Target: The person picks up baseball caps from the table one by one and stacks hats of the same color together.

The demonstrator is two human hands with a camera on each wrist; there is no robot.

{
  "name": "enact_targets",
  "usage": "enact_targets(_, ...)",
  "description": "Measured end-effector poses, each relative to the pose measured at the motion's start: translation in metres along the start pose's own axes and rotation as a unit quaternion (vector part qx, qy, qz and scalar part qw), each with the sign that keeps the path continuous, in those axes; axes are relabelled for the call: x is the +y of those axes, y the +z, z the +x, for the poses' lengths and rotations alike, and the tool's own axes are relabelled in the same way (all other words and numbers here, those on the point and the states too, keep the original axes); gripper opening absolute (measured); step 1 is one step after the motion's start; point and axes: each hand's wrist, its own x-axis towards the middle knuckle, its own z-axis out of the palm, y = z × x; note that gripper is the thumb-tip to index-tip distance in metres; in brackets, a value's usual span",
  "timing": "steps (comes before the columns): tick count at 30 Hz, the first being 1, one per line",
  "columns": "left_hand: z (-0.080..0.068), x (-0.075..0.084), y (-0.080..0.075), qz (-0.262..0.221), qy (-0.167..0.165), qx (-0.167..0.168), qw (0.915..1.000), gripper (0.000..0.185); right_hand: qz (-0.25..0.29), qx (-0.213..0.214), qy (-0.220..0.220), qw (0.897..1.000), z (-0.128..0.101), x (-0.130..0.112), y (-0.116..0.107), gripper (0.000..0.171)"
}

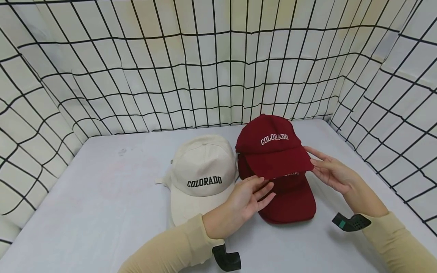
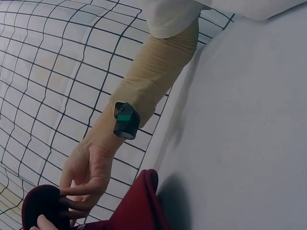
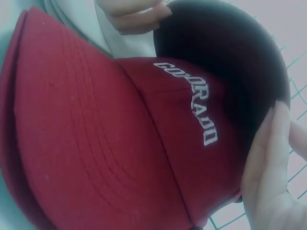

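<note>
Both hands hold the brim of a red cap (image 1: 273,140) lettered COLORADO, raised over more red headwear. My right hand (image 1: 332,174) pinches its right edge, thumb on top and fingers beneath the dark underside (image 3: 216,33). At the brim's left edge is my left hand (image 1: 246,201), holding with its fingertips while the other fingers spread loosely. Below lies a matching red cap (image 1: 290,201), its lettering partly covered in the head view; the right wrist view shows a second brim edge (image 3: 9,124) under its brim. A cream cap (image 1: 201,167) with black COLORADO lettering sits beside them, partly behind my left wrist.
A white-covered table (image 1: 102,197) carries the caps. Black wire grid panels (image 1: 205,76) backed with white sheeting rise along the back and both sides. Black wrist cameras (image 1: 227,258) are strapped at both sleeve cuffs.
</note>
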Motion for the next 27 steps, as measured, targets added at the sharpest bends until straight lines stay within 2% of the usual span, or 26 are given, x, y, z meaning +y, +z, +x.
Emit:
enact_targets(6,-0.003,-0.002,-0.001,0.004,-0.008,0.003,1.0000,0.026,-0.031,-0.016,0.016,0.999,-0.005,-0.001,-0.006,0.049)
enact_targets(14,-0.004,-0.006,-0.007,0.028,-0.012,0.006,0.9995,0.040,-0.098,-0.045,0.027,0.994,-0.009,0.002,-0.018,0.056)
enact_targets(23,-0.006,-0.016,-0.016,0.053,-0.018,0.003,0.9984,0.039,-0.164,-0.041,0.027,0.985,-0.013,0.011,-0.025,0.064)
enact_targets(27,-0.006,-0.020,-0.018,0.062,-0.019,0.004,0.9979,0.039,-0.199,-0.026,0.024,0.979,-0.015,0.013,-0.026,0.064)
